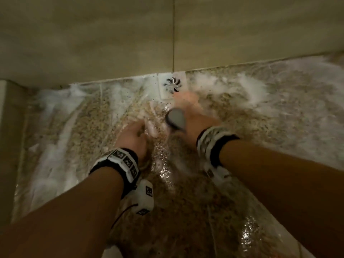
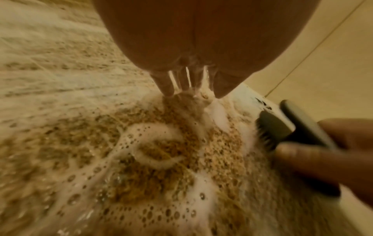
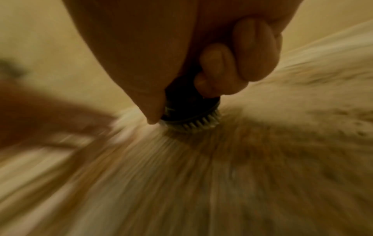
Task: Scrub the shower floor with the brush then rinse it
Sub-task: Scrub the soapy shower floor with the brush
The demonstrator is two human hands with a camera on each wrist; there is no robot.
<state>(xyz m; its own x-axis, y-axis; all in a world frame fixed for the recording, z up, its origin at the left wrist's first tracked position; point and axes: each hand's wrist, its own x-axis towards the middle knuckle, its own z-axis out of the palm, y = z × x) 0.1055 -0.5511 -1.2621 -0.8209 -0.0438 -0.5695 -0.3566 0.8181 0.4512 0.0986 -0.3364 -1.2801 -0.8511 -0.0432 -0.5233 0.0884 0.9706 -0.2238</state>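
Note:
The speckled brown shower floor (image 1: pixel 290 116) is wet and covered with white foam (image 1: pixel 251 90). My right hand (image 1: pixel 191 123) grips a grey scrub brush (image 1: pixel 176 119) just in front of the drain. In the right wrist view, its fingers (image 3: pixel 252 55) curl round the dark brush (image 3: pixel 189 108), whose bristles press on the floor; the picture is smeared by motion. My left hand (image 1: pixel 137 133) is beside the brush on its left. Its straight fingertips (image 2: pixel 167 89) touch the soapy floor (image 2: pixel 161 143) and hold nothing. The brush (image 2: pixel 282 127) shows at the right of the left wrist view.
A white square drain (image 1: pixel 172 85) sits in the floor against the beige tiled wall (image 1: pixel 111 34). A raised beige ledge (image 1: pixel 9 136) borders the floor on the left. Foam lies thickest to the left and right; the near middle is wet and glossy (image 1: pixel 167 170).

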